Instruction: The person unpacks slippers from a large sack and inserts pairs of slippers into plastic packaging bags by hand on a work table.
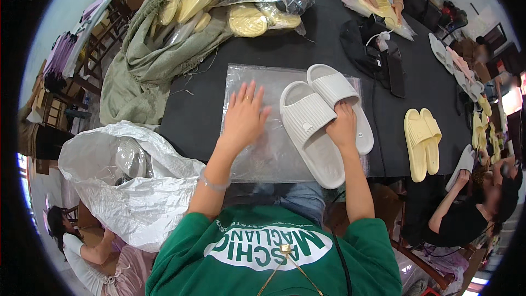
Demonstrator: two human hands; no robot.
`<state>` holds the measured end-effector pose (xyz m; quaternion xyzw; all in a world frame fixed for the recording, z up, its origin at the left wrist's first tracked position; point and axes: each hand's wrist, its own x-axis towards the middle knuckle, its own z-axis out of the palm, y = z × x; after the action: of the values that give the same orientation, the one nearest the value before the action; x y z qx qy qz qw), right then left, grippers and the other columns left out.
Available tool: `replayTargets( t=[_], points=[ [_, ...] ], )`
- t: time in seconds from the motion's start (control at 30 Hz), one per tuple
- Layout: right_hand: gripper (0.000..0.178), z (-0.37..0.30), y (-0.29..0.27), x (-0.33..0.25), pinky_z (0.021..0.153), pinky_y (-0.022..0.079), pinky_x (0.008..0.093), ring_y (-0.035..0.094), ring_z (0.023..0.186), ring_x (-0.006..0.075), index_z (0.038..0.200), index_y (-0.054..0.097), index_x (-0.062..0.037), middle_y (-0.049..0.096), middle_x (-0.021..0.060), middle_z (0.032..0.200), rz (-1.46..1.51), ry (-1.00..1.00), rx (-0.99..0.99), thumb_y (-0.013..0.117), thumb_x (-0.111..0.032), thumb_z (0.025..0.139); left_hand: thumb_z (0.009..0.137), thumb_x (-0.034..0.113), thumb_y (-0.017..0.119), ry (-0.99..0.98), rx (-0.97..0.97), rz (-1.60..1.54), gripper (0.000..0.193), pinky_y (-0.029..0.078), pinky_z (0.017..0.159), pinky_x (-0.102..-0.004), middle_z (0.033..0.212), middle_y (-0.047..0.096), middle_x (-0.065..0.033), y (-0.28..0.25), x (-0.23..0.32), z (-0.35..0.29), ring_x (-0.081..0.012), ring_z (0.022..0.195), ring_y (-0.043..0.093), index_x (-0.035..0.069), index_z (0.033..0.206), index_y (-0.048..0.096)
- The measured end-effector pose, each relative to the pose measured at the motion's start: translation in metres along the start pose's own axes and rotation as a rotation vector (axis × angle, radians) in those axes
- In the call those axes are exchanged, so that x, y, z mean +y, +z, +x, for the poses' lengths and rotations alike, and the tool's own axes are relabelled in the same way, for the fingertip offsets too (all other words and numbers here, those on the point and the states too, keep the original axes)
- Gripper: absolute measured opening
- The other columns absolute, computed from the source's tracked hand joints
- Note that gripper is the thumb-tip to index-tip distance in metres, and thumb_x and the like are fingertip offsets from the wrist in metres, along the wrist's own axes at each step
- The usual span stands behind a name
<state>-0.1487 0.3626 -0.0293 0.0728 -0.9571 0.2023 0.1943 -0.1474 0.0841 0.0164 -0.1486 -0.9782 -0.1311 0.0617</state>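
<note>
A pair of light grey slide sandals lies over the right part of a clear plastic bag [249, 167] on the black table. My right hand [344, 125] is closed on the pair, fingers tucked in by the straps between the left slide [307, 112] and the right slide [332, 85]. The left slide partly covers the right one, and both toes point away from me. With fingers spread, my left hand [246, 115] is over the bag's left side, holding nothing; its edge is slightly blurred.
Yellow slides [422, 142] lie at right, near a phone [395, 71] and black cap [353, 46]. A green cloth sack [137, 71] holds bagged yellow slides [246, 20]. At left is a white woven sack [98, 167]. Across the table, a co-worker's hands handle a bagged item [378, 11].
</note>
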Motion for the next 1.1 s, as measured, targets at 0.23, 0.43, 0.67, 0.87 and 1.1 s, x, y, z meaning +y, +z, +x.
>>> replayTargets(
  t=[0.23,0.43,0.67,0.87,1.1],
  points=[
    [0.043,-0.004,-0.001,0.003,0.099,0.034,0.0443,0.049,0.112,0.0354,0.105,0.058,0.0013,0.058,0.0184,0.114,0.093,-0.023,0.023,0.063,-0.010,0.063,0.094,0.043,0.042,-0.051,0.201,0.061,0.057,0.021,0.111,-0.0495,0.148,0.032,-0.0133,0.071,-0.030,0.050,-0.0310,0.138,0.028,0.011,0.141,0.039],
    [0.035,-0.002,-0.017,0.000,0.093,0.040,0.0438,0.054,0.105,0.0367,0.101,0.059,0.0017,0.062,0.0204,0.104,0.234,0.031,0.022,0.056,-0.003,0.066,0.095,0.041,0.040,-0.040,0.171,0.088,0.054,0.020,0.112,-0.0477,0.149,0.033,-0.0116,0.070,-0.024,0.057,-0.0289,0.139,0.027,0.011,0.140,0.041],
    [0.037,-0.027,-0.149,-0.039,0.079,0.048,0.0415,0.059,0.095,0.0412,0.105,0.059,0.0016,0.061,0.0233,0.101,0.346,0.119,0.192,0.060,0.004,0.068,0.097,0.041,0.035,-0.095,0.064,0.115,0.055,0.016,0.113,-0.0465,0.152,0.026,-0.0101,0.066,-0.028,0.052,-0.0275,0.141,0.021,0.012,0.144,0.034],
    [0.032,-0.083,-0.200,0.035,0.077,0.048,0.0319,0.064,0.086,0.0292,0.107,0.061,0.0010,0.066,0.0180,0.092,0.471,0.407,0.057,0.066,-0.005,0.075,0.098,0.041,0.034,-0.058,0.071,0.129,0.054,0.017,0.113,-0.0465,0.152,0.026,-0.0098,0.066,-0.025,0.054,-0.0269,0.141,0.021,0.012,0.144,0.033],
    [0.030,-0.121,-0.201,0.138,0.083,0.047,0.0348,0.064,0.096,0.0298,0.107,0.061,0.0025,0.066,0.0198,0.104,-0.019,0.314,0.090,0.060,-0.015,0.082,0.098,0.040,0.035,-0.070,0.059,0.135,0.054,0.016,0.112,-0.0475,0.153,0.024,-0.0095,0.068,-0.031,0.054,-0.0283,0.141,0.021,0.012,0.145,0.032]
  ],
)
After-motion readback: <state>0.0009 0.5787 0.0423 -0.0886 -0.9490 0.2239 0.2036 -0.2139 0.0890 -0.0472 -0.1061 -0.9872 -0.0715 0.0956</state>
